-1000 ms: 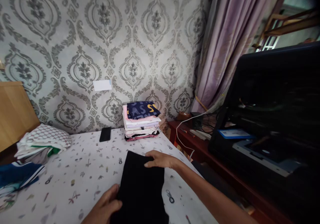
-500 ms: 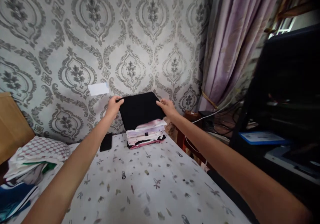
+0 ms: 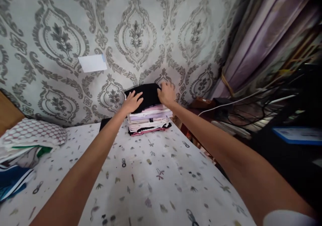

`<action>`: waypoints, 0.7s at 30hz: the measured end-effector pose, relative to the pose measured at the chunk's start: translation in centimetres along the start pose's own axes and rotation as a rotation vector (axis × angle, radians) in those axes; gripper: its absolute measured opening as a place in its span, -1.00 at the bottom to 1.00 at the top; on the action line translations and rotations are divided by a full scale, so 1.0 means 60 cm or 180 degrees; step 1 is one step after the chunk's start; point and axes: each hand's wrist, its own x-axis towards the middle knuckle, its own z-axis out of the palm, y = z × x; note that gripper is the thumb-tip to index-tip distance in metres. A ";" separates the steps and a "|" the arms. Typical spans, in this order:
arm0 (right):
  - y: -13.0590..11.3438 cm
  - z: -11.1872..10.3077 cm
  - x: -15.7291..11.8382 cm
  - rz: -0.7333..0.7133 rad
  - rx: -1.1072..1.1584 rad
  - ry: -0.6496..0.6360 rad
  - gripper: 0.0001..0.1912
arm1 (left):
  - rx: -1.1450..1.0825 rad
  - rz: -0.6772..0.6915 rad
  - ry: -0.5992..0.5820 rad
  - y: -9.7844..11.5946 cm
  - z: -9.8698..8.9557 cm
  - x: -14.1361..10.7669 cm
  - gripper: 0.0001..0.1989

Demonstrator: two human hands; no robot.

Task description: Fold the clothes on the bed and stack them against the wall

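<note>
A folded black cloth [image 3: 148,96] lies on top of a stack of folded clothes [image 3: 151,118], pink, white, lilac and black, against the wall at the far end of the sheet. My left hand [image 3: 133,101] rests on the cloth's left part with its fingers spread. At the cloth's right edge is my right hand [image 3: 166,93], its fingers apart and touching the cloth. Neither hand grips anything.
White patterned sheet [image 3: 141,179] covers the surface. A black flat object [image 3: 104,122] lies left of the stack. Other clothes [image 3: 32,133] are heaped at the left. Cables [image 3: 233,103] and a blue-edged item [image 3: 299,135] are on the right; a paper [image 3: 92,63] is on the wall.
The black cloth has come down from its tilted, held-up position onto the stack. Both hands have let go of its corners and opened on it. The view has tilted and shifted.
</note>
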 end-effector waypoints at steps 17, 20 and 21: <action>-0.065 0.040 -0.053 -0.0821 -0.0812 -0.0913 -0.47 | -0.1704 -0.0163 -0.0287 0.002 -0.009 -0.454 -0.47; -0.065 0.029 -0.049 -0.0880 -0.0745 -0.0974 -0.48 | -0.1515 -0.0142 -0.0828 -0.011 -0.040 -0.561 -0.51; -0.066 0.026 -0.048 -0.0894 -0.0730 -0.0992 -0.49 | -0.1412 -0.0126 -0.0895 -0.019 -0.054 -0.583 -0.54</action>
